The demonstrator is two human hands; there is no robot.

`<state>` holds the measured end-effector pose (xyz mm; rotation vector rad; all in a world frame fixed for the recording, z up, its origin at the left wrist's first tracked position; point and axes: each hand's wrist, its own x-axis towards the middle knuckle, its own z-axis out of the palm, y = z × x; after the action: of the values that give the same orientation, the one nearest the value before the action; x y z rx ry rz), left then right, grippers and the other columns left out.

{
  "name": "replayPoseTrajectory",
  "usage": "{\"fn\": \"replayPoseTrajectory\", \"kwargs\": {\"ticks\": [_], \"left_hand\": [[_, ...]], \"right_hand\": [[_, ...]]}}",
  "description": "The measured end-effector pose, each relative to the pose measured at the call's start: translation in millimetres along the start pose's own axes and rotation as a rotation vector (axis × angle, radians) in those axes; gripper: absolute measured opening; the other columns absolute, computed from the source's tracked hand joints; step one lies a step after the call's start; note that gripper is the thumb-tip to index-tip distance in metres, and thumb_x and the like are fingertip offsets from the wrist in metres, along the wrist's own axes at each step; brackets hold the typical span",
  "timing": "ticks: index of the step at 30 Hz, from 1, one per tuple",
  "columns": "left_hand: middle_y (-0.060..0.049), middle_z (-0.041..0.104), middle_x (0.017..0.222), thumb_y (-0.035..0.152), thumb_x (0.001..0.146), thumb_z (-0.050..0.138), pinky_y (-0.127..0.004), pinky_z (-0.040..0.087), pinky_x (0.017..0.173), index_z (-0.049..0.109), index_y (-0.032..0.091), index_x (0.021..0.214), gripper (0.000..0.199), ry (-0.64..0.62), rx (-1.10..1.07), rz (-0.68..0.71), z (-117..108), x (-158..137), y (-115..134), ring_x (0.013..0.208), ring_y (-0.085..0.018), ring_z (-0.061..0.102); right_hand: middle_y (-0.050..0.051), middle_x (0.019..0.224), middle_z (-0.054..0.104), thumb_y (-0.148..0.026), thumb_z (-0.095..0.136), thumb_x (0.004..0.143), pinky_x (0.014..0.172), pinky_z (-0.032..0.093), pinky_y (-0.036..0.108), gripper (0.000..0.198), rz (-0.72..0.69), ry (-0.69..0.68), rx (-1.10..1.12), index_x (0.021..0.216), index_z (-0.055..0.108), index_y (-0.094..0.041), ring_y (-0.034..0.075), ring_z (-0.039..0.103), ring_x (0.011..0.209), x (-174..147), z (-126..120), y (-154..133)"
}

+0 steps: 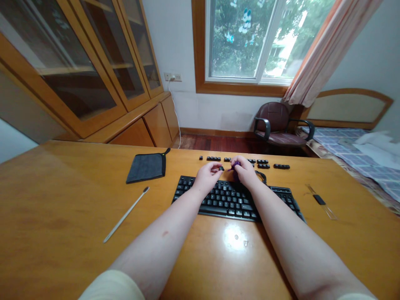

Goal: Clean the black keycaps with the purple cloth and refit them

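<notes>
A small black keycap (221,168) is pinched in the fingertips of my left hand (208,176), above the back edge of the keyboard. Close to its right, my right hand (245,171) is closed around a small dark purple thing (236,166); fingers cover most of it, so its kind is unclear. Under both forearms lies a black keyboard (223,198), partly covered by my right arm. Loose black keycaps are lined up in short rows behind it, such as this row of keycaps (213,158); my right hand hides some of them.
Left on the wooden desk (71,187) lie a dark grey cloth (146,167) with a loop and a long thin brush (126,214). To the right is a wire keycap puller (319,200). A black cable (261,176) curls behind the keyboard. An office chair (278,125) stands beyond the desk.
</notes>
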<state>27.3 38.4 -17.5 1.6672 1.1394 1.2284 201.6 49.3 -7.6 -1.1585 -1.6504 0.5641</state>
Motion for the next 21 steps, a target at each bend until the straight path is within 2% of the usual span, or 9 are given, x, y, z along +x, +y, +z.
{"fn": "replayPoseTrajectory", "kwargs": {"ticks": [2,4,8,10,12,16,19,21], "left_hand": [[-0.007,0.067,0.091,0.019,0.074,0.061,-0.032,0.053,0.078,0.064,0.016,0.093,0.020,-0.015,0.048,0.050,-1,-1,1,0.079,-0.014,0.063],[-0.007,0.067,0.093,0.019,0.074,0.060,-0.034,0.051,0.084,0.064,0.017,0.093,0.019,-0.022,0.081,0.100,-2,-2,1,0.084,-0.016,0.063],[-0.007,0.064,0.095,0.017,0.074,0.060,-0.034,0.051,0.084,0.064,0.017,0.093,0.019,-0.036,0.097,0.146,-4,-3,4,0.088,-0.016,0.062],[-0.007,0.062,0.095,0.016,0.074,0.060,-0.034,0.052,0.082,0.065,0.017,0.091,0.018,-0.033,0.101,0.162,-4,-3,5,0.088,-0.016,0.061],[-0.007,0.060,0.097,0.016,0.073,0.061,-0.033,0.052,0.082,0.066,0.017,0.089,0.016,-0.017,0.099,0.172,-4,-3,7,0.089,-0.016,0.060],[-0.007,0.061,0.094,0.017,0.073,0.060,-0.032,0.053,0.078,0.063,0.016,0.089,0.016,0.012,-0.021,0.076,-2,-2,8,0.083,-0.015,0.062],[-0.004,0.063,0.083,0.018,0.072,0.062,-0.029,0.054,0.073,0.058,0.015,0.085,0.014,0.044,-0.144,-0.033,-1,-1,8,0.076,-0.014,0.063],[-0.002,0.062,0.077,0.018,0.070,0.064,-0.028,0.053,0.071,0.055,0.015,0.079,0.013,0.073,-0.190,-0.054,0,0,8,0.072,-0.013,0.063]], "right_hand": [[0.006,0.095,0.059,-0.015,0.046,0.070,0.090,0.040,0.037,0.023,-0.058,0.024,-0.065,0.077,0.067,-0.020,0.020,0.054,0.097,1,0,1],[0.006,0.099,0.059,-0.020,0.049,0.074,0.091,0.040,0.037,0.023,-0.054,0.035,-0.085,0.084,0.069,-0.021,0.020,0.054,0.098,1,1,1],[0.005,0.087,0.065,-0.031,0.061,0.072,0.075,0.047,0.034,0.029,0.147,0.007,0.024,0.097,0.067,-0.020,0.017,0.059,0.076,0,5,2],[0.004,0.082,0.066,-0.035,0.066,0.067,0.070,0.048,0.031,0.031,0.245,-0.025,0.174,0.093,0.066,-0.018,0.016,0.060,0.071,-1,8,2],[0.004,0.079,0.066,-0.039,0.065,0.068,0.065,0.048,0.028,0.030,0.311,-0.097,0.347,0.088,0.066,-0.017,0.015,0.060,0.069,-1,8,-1],[0.002,0.075,0.067,-0.039,0.063,0.070,0.060,0.048,0.026,0.030,0.388,-0.229,0.533,0.091,0.069,-0.017,0.013,0.060,0.066,-3,5,-8],[0.003,0.078,0.068,-0.034,0.071,0.063,0.065,0.051,0.029,0.038,0.378,-0.289,0.522,0.097,0.068,-0.018,0.014,0.062,0.068,-4,3,-14],[0.004,0.083,0.069,-0.033,0.075,0.059,0.066,0.052,0.031,0.043,0.356,-0.302,0.511,0.099,0.069,-0.018,0.015,0.062,0.069,-4,2,-17]]}}
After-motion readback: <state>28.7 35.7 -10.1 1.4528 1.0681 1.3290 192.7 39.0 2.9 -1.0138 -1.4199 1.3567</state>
